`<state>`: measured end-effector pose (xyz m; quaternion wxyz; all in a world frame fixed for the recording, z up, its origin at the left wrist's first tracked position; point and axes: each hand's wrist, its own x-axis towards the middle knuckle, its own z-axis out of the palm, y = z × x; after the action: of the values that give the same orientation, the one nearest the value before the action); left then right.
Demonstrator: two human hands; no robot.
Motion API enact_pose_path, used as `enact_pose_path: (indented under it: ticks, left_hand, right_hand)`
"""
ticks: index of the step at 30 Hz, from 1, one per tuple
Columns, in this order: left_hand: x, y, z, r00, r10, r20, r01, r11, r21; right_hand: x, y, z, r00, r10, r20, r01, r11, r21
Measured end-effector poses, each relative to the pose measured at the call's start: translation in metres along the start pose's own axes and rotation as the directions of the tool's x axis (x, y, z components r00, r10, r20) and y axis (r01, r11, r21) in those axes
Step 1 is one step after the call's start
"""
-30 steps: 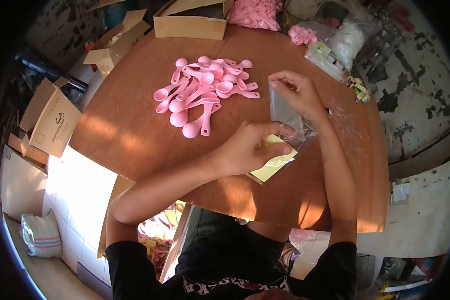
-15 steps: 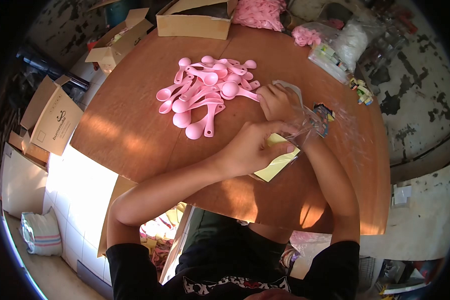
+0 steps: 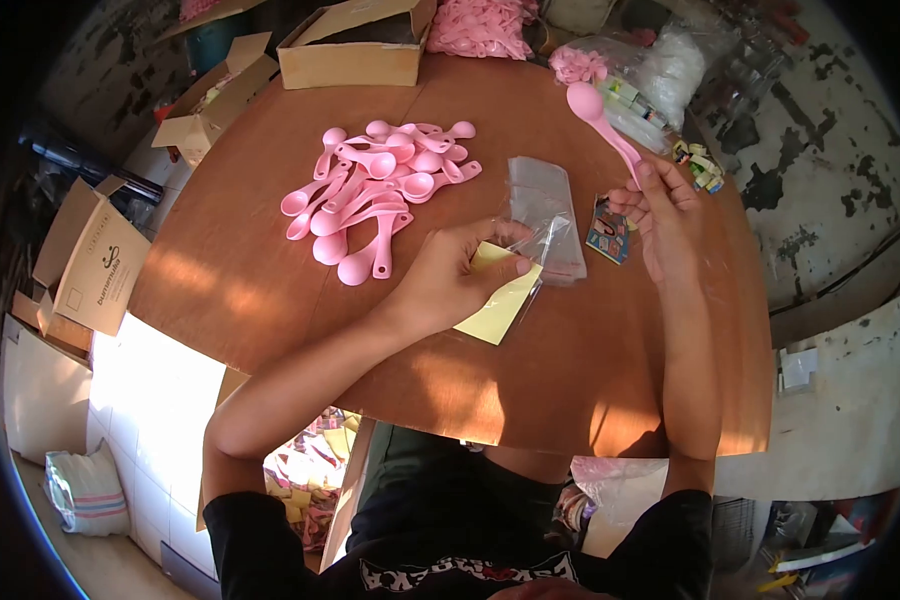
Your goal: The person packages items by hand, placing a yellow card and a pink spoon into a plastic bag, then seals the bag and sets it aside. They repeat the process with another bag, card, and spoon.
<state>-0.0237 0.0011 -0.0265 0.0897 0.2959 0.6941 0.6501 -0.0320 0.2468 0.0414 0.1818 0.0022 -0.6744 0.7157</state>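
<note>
Closest to the near edge of the table point(image 3: 560, 385), the left hand point(image 3: 452, 275) is pinching a yellow card point(image 3: 490, 312) between thumb and fingers, leaving no gap; clear plastic is showing along the card's right side. Just beyond its fingertips, some clear bags point(image 3: 538, 185) are lying flat. Toward the right edge, a small printed card point(image 3: 607, 240) is resting beside the raised right hand point(image 3: 665, 215), whose thumb and fingers are closing tightly around a pink spoon's point(image 3: 602, 125) handle, its bowl pointing toward the far edge. Farther left, pink spoons point(image 3: 370, 195) are lying piled. Along the far edge, a cardboard box point(image 3: 350, 66) is standing.
</note>
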Motion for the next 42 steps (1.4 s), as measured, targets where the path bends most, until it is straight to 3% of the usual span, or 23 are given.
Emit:
enact_pose_path:
  ticks: [2,4,6,10,12,13,15,18,20,24,27,29,32,34,35,39,41,42]
  left_hand:
    - [0.000,-0.002,0.002,1.000,0.024,-0.002,-0.024,0.999,0.021]
    - [0.000,-0.004,0.003,0.999,0.006,-0.038,-0.007,1.000,-0.026]
    - [0.000,-0.002,0.002,1.000,-0.023,-0.018,0.022,1.000,-0.013]
    - [0.000,-0.002,0.003,0.999,-0.035,-0.018,0.035,0.999,-0.006]
    - [0.001,-0.005,0.004,1.000,-0.005,-0.020,0.005,1.000,-0.001]
    - [0.002,-0.005,0.004,1.000,0.023,-0.017,-0.023,1.000,-0.001]
    - [0.002,-0.005,0.003,0.999,0.051,-0.015,-0.051,0.999,-0.001]
    - [0.001,-0.003,0.001,0.998,-0.041,0.056,0.035,0.992,0.118]
    - [0.002,-0.006,0.004,0.988,0.156,0.006,-0.156,0.980,0.124]
    - [0.000,-0.001,0.004,0.995,0.095,-0.014,-0.093,0.990,0.107]
    - [-0.001,0.006,0.004,0.986,0.166,0.028,-0.168,0.978,0.124]
    - [-0.003,0.011,0.003,0.987,0.107,0.121,-0.114,0.992,0.055]
    - [-0.003,0.007,0.008,0.990,0.135,0.050,-0.137,0.990,0.031]
    - [-0.003,0.008,0.007,0.986,0.147,0.074,-0.149,0.988,0.033]
    - [-0.004,0.009,0.006,0.983,0.156,0.095,-0.160,0.987,0.034]
    - [-0.008,0.015,0.008,0.984,0.168,0.056,-0.168,0.986,0.008]
    - [-0.016,0.031,0.008,0.965,0.245,0.098,-0.259,0.948,0.184]
    - [-0.020,0.035,0.011,0.963,0.250,0.100,-0.265,0.946,0.188]
  right_hand:
    - [-0.003,-0.018,-0.005,0.988,-0.139,0.061,0.140,0.990,-0.020]
    - [-0.010,-0.032,-0.009,0.986,-0.146,0.082,0.148,0.989,-0.022]
    - [-0.014,-0.038,-0.011,0.965,-0.207,0.160,0.232,0.960,-0.154]
    - [-0.017,-0.045,-0.012,0.967,-0.160,0.199,0.214,0.933,-0.288]
    - [-0.011,-0.036,-0.016,0.869,-0.289,0.401,0.450,0.799,-0.399]
    - [-0.011,-0.035,-0.017,0.870,-0.291,0.398,0.449,0.801,-0.397]
    - [-0.010,-0.033,-0.019,0.809,-0.214,0.547,0.514,0.710,-0.482]
    - [-0.020,-0.032,-0.008,0.846,-0.169,0.505,0.418,0.799,-0.432]
    - [-0.021,-0.026,-0.003,0.866,-0.214,0.452,0.402,0.835,-0.376]
    - [-0.029,-0.022,0.014,0.876,-0.381,0.295,0.458,0.847,-0.269]
    - [-0.042,-0.023,0.025,0.894,-0.377,0.242,0.438,0.850,-0.293]
    - [-0.047,-0.022,0.029,0.874,-0.390,0.289,0.472,0.822,-0.318]
    - [-0.049,-0.021,0.035,0.790,-0.460,0.405,0.596,0.731,-0.331]
    - [-0.052,-0.021,0.038,0.666,-0.459,0.588,0.725,0.585,-0.364]
    - [-0.054,-0.019,0.038,0.647,-0.457,0.610,0.746,0.543,-0.385]
    - [-0.060,-0.025,0.038,0.681,-0.425,0.596,0.710,0.585,-0.393]
    - [-0.063,-0.035,0.037,0.660,-0.483,0.576,0.741,0.545,-0.392]
    - [-0.065,-0.040,0.037,0.657,-0.488,0.575,0.745,0.541,-0.391]
